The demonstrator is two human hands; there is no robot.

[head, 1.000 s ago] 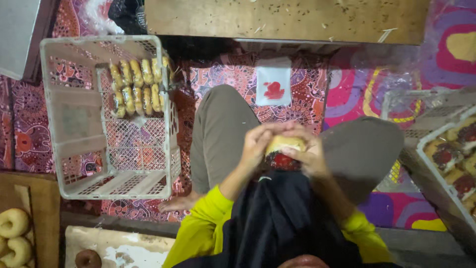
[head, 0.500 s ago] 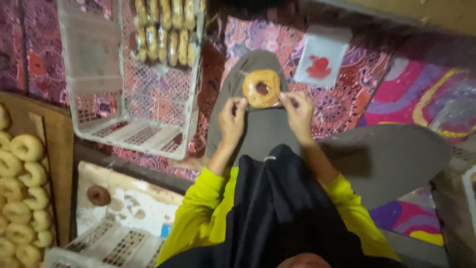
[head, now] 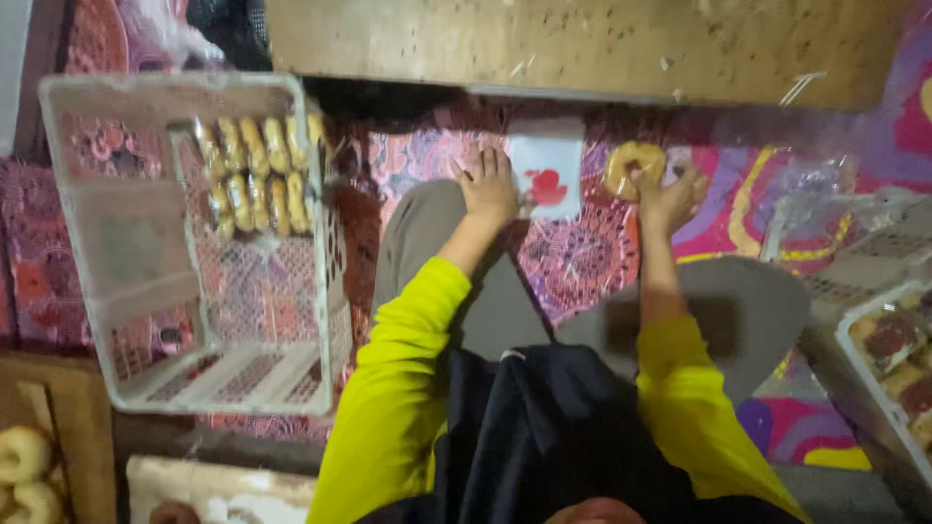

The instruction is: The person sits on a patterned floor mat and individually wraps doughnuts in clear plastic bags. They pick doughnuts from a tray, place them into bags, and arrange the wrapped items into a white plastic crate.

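Head view: the right hand (head: 668, 199) grips a ring doughnut (head: 633, 167) at 1 o'clock, while the left hand (head: 488, 189) presses flat, fingers apart, on a small white bag (head: 547, 165) at 12 o'clock. If the bag slips on the patterned mat (head: 582, 262), the doughnut may miss its mouth and touch the mat.

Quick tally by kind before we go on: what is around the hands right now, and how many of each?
Loose doughnut held by the right hand: 1
White plastic bag with red print touched by the left hand: 1
White plastic crate: 1
Wrapped doughnuts in the crate, blurred: roughly 10
Total: about 13 things
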